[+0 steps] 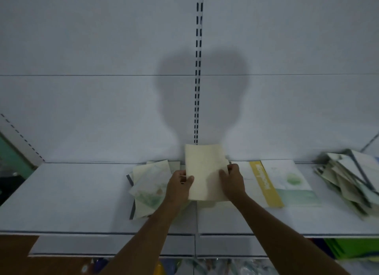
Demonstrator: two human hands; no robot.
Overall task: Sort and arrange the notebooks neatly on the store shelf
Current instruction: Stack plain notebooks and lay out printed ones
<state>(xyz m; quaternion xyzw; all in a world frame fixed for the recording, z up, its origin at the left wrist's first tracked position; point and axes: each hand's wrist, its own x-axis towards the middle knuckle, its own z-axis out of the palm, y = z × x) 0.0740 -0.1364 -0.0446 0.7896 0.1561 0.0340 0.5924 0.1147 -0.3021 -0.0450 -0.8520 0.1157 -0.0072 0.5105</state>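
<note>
Two bare hands hold one cream notebook [205, 172] above the middle of the white shelf [71, 192], close to its back edge. Far to the left, that end of the shelf is bare. Next comes a messy pile of notebooks [148, 189] with green and cream covers, lying flat and crooked, partly under the left arm. The left hand [178, 185] grips the left side of the cream notebook, thumb on the front. The right hand [232, 182] grips its right side, with fingers curled over the cover. The notebook is lifted and leans back toward the wall. Just beside the right hand lies a flat book with a yellow strip [265, 184], and a white book with a green blob [291, 180] lies partly over it. Near the right end of the shelf, a slanted heap of notebooks [348, 182] leans over, well apart from the hands.
</note>
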